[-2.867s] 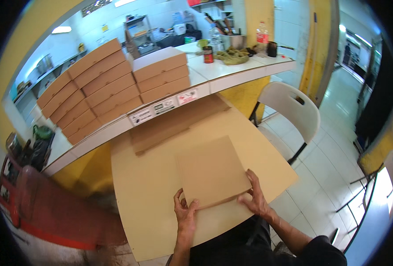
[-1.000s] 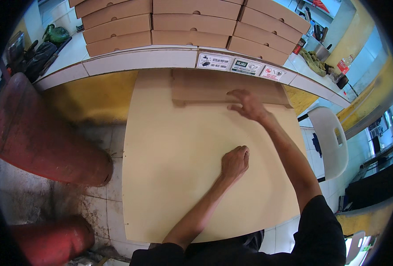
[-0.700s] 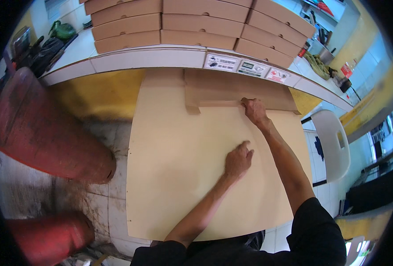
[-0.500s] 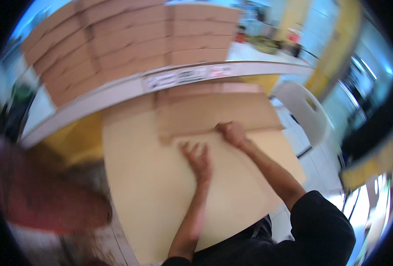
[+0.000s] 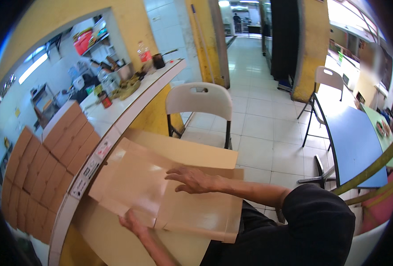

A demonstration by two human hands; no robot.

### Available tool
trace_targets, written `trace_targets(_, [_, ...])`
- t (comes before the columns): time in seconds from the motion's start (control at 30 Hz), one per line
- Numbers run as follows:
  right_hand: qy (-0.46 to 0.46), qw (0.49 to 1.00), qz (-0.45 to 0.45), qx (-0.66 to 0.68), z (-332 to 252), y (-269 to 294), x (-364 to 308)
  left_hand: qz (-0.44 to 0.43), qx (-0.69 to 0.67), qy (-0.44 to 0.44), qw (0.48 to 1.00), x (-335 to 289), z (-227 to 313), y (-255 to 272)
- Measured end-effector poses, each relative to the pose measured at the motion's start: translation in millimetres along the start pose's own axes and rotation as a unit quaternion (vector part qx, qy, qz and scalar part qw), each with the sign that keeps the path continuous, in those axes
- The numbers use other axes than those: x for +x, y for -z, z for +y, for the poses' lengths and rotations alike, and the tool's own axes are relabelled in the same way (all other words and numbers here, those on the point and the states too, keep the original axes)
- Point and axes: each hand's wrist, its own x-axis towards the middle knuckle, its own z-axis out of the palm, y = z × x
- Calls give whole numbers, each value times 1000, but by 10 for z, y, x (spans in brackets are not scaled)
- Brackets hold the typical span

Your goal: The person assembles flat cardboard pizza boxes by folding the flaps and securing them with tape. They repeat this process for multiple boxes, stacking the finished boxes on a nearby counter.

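A brown cardboard box blank (image 5: 139, 177) lies unfolded across the tan tabletop (image 5: 101, 230), its inner face shiny, with a crease across the middle and narrow flaps along the edges. My left hand (image 5: 135, 225) is at its near-left edge, fingers curled in around the flap there; the fingertips are partly hidden. Over the middle of the blank, near the crease, my right hand (image 5: 194, 180) is open, palm down, with the fingers stretched toward the left. Whether its palm touches the cardboard I cannot tell.
Folded brown boxes (image 5: 39, 177) are stacked on the white-edged counter (image 5: 121, 119) at left, with a bottle (image 5: 144, 53) and a dark pot (image 5: 158, 61) farther along. A white folding chair (image 5: 199, 104) stands beyond the table. At right is a blue table (image 5: 356, 142).
My view has swung to the right. The cardboard, folded half a second ago, is now opened out toward me. My right hand has gone from a closed grip at its edge to open fingers.
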Motion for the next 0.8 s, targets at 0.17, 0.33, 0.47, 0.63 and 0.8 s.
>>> trace_targets(0.17, [141, 964, 202, -102, -341, 744, 436, -172, 90, -201, 960, 95, 818, -184])
trace_targets(0.33, [262, 878, 365, -168, -1050, 1591, 716, -312, 141, -191, 920, -201, 1626, -438])
trace_targets(0.47, [331, 835, 387, -207, -1180, 1789, 805, -436, 83, -539, 716, -50, 2255, -686])
trace_targets(0.63, [420, 800, 372, -213, -1279, 1658, 629, -306, 157, -403, 848, -416, 2531, -664])
trace_targets(0.8, [336, 927, 164, 26, -1282, 1505, 502, -356, 276, -350, 821, -739, 2959, -878])
